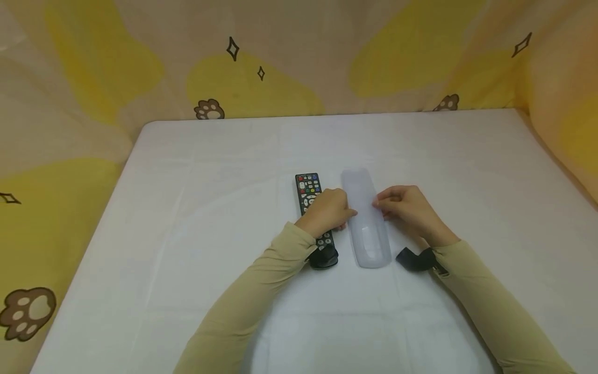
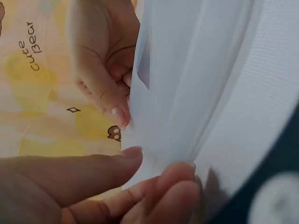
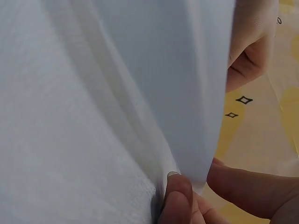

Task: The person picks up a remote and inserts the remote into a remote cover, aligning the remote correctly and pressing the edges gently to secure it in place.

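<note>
A translucent, whitish remote control cover [image 1: 369, 236], long with rounded ends, lies on the white table between the two hands. My left hand [image 1: 327, 210] pinches its left edge between thumb and fingers, passing over the remote. From the other side, my right hand [image 1: 408, 210] pinches the right edge. Close up in the left wrist view, the cover [image 2: 177, 84] shows an open slit along its side. Beneath the left wrist lies a black remote control [image 1: 308, 187] with white and coloured buttons, its middle hidden by that hand.
The white tabletop [image 1: 210, 208] spreads out around both arms. Behind it and at the sides hangs a yellow and beige cloth [image 1: 289, 47] with paw prints. A black strap piece [image 1: 413, 259] sits at the right wrist, another [image 1: 324, 254] at the left.
</note>
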`<act>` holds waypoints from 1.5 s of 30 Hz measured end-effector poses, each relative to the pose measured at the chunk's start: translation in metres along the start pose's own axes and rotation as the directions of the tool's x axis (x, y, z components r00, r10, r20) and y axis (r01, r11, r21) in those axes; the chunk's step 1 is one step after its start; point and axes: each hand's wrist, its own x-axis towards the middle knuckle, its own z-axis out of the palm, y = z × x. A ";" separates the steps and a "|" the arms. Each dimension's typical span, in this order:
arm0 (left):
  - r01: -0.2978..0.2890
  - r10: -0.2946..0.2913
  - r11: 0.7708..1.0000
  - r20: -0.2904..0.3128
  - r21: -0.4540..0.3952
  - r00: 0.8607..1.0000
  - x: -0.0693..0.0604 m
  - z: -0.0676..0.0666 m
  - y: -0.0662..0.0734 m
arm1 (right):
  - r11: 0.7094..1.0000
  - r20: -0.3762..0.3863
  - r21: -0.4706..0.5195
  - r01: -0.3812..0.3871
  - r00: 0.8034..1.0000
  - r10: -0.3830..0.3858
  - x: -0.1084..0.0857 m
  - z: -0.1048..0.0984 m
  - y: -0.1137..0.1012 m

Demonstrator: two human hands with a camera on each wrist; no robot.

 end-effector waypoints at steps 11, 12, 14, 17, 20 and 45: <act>-0.052 0.047 0.975 -0.030 -0.216 0.998 -0.019 -0.014 -0.018 | 0.982 -0.053 -0.183 0.042 0.997 -0.052 -0.006 -0.002 -0.005; -0.055 0.047 0.972 -0.039 -0.229 0.998 -0.022 -0.016 -0.020 | 0.980 -0.062 -0.194 0.048 0.996 -0.061 -0.007 -0.003 -0.005; -0.052 0.040 0.966 -0.050 -0.254 0.998 -0.027 -0.021 -0.026 | 0.976 -0.081 -0.211 0.057 0.994 -0.076 -0.008 -0.003 -0.007; -0.031 0.017 0.965 -0.055 -0.259 0.998 -0.035 -0.029 -0.037 | 0.972 -0.088 -0.223 0.075 0.991 -0.096 -0.010 -0.003 -0.011; 0.010 -0.022 0.970 -0.049 -0.244 0.999 -0.041 -0.037 -0.048 | 0.972 -0.077 -0.215 0.095 0.990 -0.114 -0.012 -0.001 -0.016; 0.233 -0.192 0.834 0.134 -0.499 0.972 -0.040 -0.037 -0.078 | 0.994 0.253 -0.069 0.085 0.965 -0.065 -0.009 0.060 -0.041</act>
